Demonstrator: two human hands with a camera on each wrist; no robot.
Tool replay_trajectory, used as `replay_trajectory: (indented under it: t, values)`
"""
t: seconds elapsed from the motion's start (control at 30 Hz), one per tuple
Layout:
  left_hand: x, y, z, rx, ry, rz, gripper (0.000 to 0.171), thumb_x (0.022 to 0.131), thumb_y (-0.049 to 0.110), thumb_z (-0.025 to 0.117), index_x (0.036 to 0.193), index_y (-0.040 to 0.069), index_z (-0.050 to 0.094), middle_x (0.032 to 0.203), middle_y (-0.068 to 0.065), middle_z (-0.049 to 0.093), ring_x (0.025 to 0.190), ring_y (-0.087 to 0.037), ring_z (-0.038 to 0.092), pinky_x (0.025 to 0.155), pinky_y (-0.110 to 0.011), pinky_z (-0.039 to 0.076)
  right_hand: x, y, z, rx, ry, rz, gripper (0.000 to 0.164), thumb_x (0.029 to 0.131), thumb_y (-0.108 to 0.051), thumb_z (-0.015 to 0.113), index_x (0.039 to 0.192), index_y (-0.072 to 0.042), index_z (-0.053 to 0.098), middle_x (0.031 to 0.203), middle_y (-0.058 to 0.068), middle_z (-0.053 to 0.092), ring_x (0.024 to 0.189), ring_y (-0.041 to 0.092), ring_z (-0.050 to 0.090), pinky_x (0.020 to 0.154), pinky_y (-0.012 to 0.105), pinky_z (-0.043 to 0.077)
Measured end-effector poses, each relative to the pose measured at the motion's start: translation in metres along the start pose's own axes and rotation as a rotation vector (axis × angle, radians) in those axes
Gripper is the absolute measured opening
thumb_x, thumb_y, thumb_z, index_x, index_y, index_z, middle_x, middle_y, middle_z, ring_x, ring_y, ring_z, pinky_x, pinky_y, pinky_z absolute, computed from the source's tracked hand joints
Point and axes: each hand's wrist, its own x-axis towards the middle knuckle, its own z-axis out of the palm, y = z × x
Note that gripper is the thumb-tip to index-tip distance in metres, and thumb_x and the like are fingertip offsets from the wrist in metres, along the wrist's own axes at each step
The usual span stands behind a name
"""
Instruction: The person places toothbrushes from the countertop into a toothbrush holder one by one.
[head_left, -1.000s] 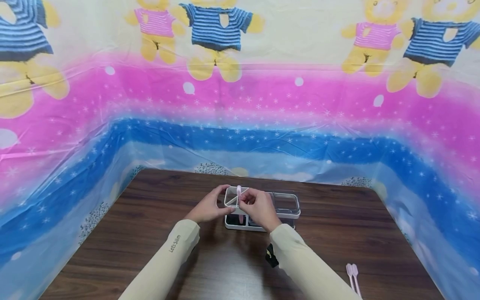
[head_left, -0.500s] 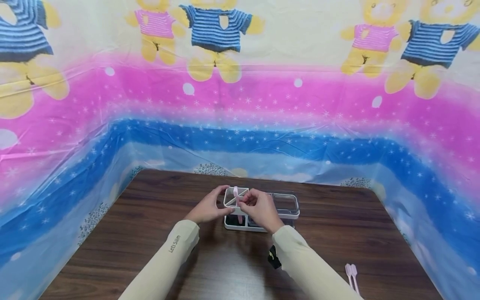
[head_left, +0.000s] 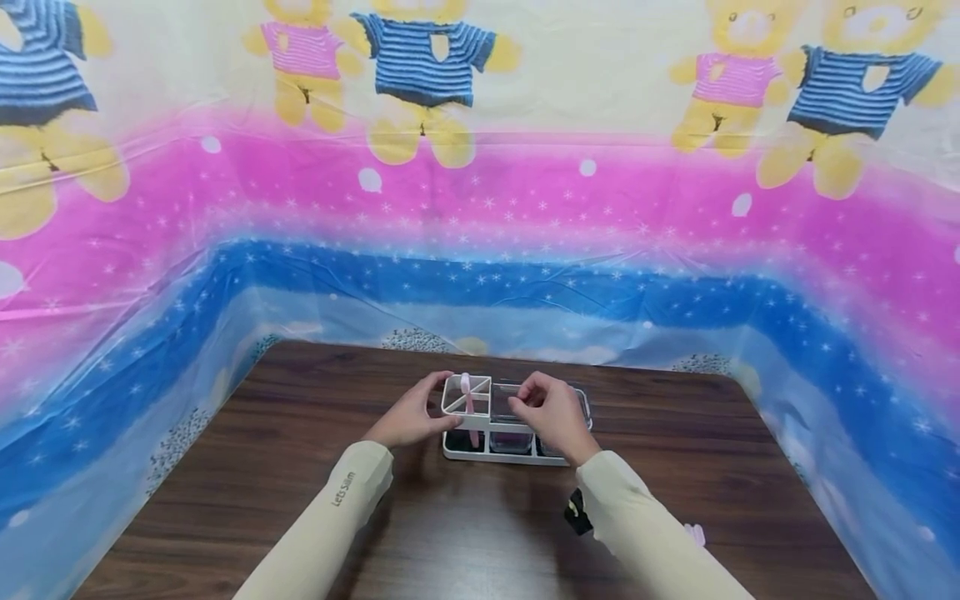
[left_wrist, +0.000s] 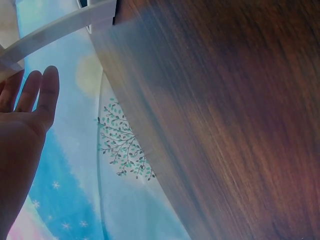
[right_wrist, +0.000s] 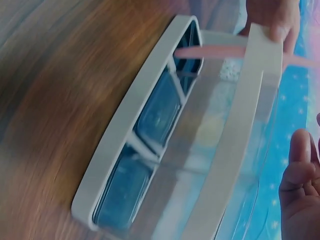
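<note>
A white two-tier rack (head_left: 506,426) with clear bins stands on the table, its left section split by diagonal dividers. My left hand (head_left: 408,417) holds the rack's left end, thumb in front and fingers behind. Through that section stands a slim pink stick (head_left: 466,385) with a broad head, like a toothbrush; its lower end reaches the base tier (right_wrist: 125,120). My right hand (head_left: 557,417) is over the rack's middle and right bins, apart from the stick. Its fingers are loosely bent, and nothing shows between them in the right wrist view.
Similar pink sticks (head_left: 696,533) lie at the right on the brown wooden table (head_left: 315,417), mostly hidden by the right sleeve (head_left: 645,525). A printed cloth (head_left: 450,283) hangs behind the table and along its sides.
My right hand has let go of the pink stick and moved right. The stick stays standing in the rack's left section, while my left hand keeps its hold on the rack.
</note>
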Motion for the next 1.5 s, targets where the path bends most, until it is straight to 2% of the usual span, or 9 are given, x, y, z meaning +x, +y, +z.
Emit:
replay_trajectory:
  t: [0.23, 0.57, 0.77, 0.97, 1.27, 1.5]
  values:
    - [0.001, 0.0, -0.001, 0.004, -0.009, -0.002, 0.083, 0.078, 0.048, 0.074, 0.145, 0.019, 0.034, 0.141, -0.007, 0.04, 0.112, -0.029, 0.053, 0.089, -0.053, 0.045, -0.008, 0.02, -0.031, -0.035, 0.034, 0.03, 0.011, 0.086, -0.016, 0.071, 0.082, -0.016, 0.06, 0.076, -0.002, 0.061, 0.066, 0.018, 0.054, 0.059, 0.033, 0.048]
    - [0.0, 0.0, -0.005, 0.009, -0.015, -0.001, 0.084, 0.078, 0.05, 0.073, 0.145, 0.018, 0.032, 0.145, -0.013, 0.037, 0.124, -0.034, 0.043, 0.095, -0.06, 0.036, -0.021, 0.049, -0.083, -0.142, 0.117, 0.062, 0.01, 0.085, -0.015, 0.071, 0.087, -0.012, 0.061, 0.077, 0.001, 0.059, 0.067, 0.018, 0.053, 0.058, 0.031, 0.046]
    - [-0.001, -0.002, -0.005, 0.019, -0.015, 0.025, 0.085, 0.078, 0.05, 0.072, 0.145, 0.016, 0.032, 0.146, -0.013, 0.035, 0.125, -0.037, 0.042, 0.095, -0.059, 0.037, -0.037, 0.074, -0.111, -0.219, 0.152, 0.095, 0.012, 0.086, -0.015, 0.07, 0.091, -0.01, 0.061, 0.08, 0.003, 0.06, 0.07, 0.018, 0.054, 0.059, 0.03, 0.046]
    - [-0.002, 0.0, -0.006, 0.036, -0.008, 0.009, 0.085, 0.077, 0.053, 0.072, 0.145, 0.018, 0.032, 0.147, -0.012, 0.034, 0.126, -0.036, 0.041, 0.096, -0.06, 0.036, -0.057, 0.088, -0.134, -0.304, 0.17, 0.138, 0.013, 0.085, -0.014, 0.069, 0.09, -0.006, 0.06, 0.079, 0.004, 0.059, 0.069, 0.019, 0.054, 0.062, 0.034, 0.046]
    - [0.0, 0.001, -0.003, 0.044, -0.004, 0.011, 0.086, 0.077, 0.052, 0.072, 0.145, 0.017, 0.034, 0.145, -0.013, 0.037, 0.121, -0.035, 0.046, 0.094, -0.059, 0.038, -0.083, 0.1, -0.156, -0.389, 0.09, 0.29, 0.015, 0.084, -0.015, 0.068, 0.089, -0.003, 0.06, 0.077, 0.004, 0.059, 0.066, 0.018, 0.053, 0.062, 0.036, 0.045]
    - [0.002, 0.002, 0.0, 0.049, -0.009, 0.028, 0.085, 0.077, 0.051, 0.072, 0.144, 0.017, 0.034, 0.145, -0.013, 0.037, 0.123, -0.036, 0.045, 0.094, -0.058, 0.038, -0.11, 0.104, -0.167, -0.404, -0.07, 0.473, 0.015, 0.084, -0.015, 0.067, 0.084, -0.004, 0.058, 0.069, 0.002, 0.057, 0.059, 0.016, 0.053, 0.054, 0.035, 0.042]
